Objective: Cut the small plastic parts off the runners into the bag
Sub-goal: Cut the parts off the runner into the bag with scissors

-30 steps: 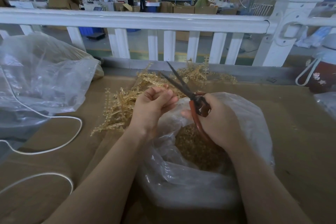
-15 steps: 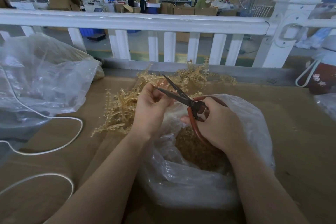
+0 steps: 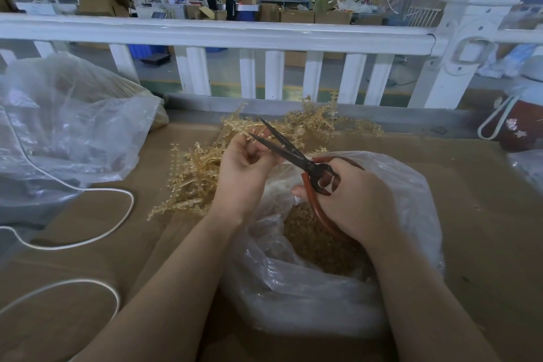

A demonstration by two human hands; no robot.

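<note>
Above the open bag (image 3: 338, 303), already well stocked with cut parts, left hand (image 3: 246, 173) pinches a runner (image 3: 249, 129) between the parted scissors (image 3: 293, 153) that the right hand (image 3: 355, 200) grips, while a sizeable uncut runner pile (image 3: 199, 173) waits just beyond the bag, so roughly midway.

You have one view only, from the camera on your head. It looks forward and down over your forearms, close to the work: your left hand (image 3: 245, 169) and right hand (image 3: 357, 200) sit near the middle of the frame, with the scissors (image 3: 289, 151) between them. The clear plastic bag (image 3: 323, 288) lies just below the grip, filling the lower centre. The wide lens bends the white railing (image 3: 217, 34) across the top, beyond your hands, with the workshop floor behind it.
</note>
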